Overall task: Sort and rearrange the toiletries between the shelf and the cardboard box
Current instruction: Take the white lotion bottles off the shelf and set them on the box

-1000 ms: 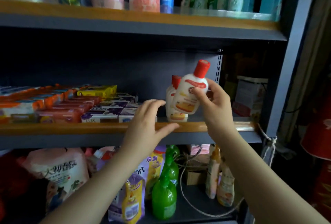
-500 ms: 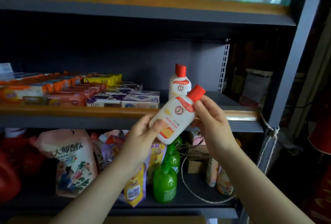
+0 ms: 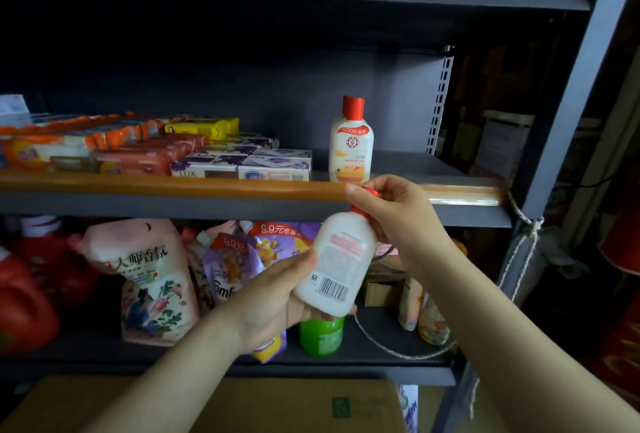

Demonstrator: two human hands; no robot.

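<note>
Head view: a white lotion bottle (image 3: 337, 266) is held in front of the shelf (image 3: 166, 186), tilted, barcode label facing the camera. The left hand (image 3: 273, 297) has its grip curled round the bottle base; the right hand (image 3: 394, 214) pinches the red cap (image 3: 369, 198). A second identical bottle (image 3: 350, 141) stands upright on the middle shelf, right of the soap boxes (image 3: 242, 165). The cardboard box (image 3: 242, 405) lies near, below the lowest shelf.

White bottle (image 3: 337, 262) (barcode label), red cap (image 3: 366, 202).
</note>
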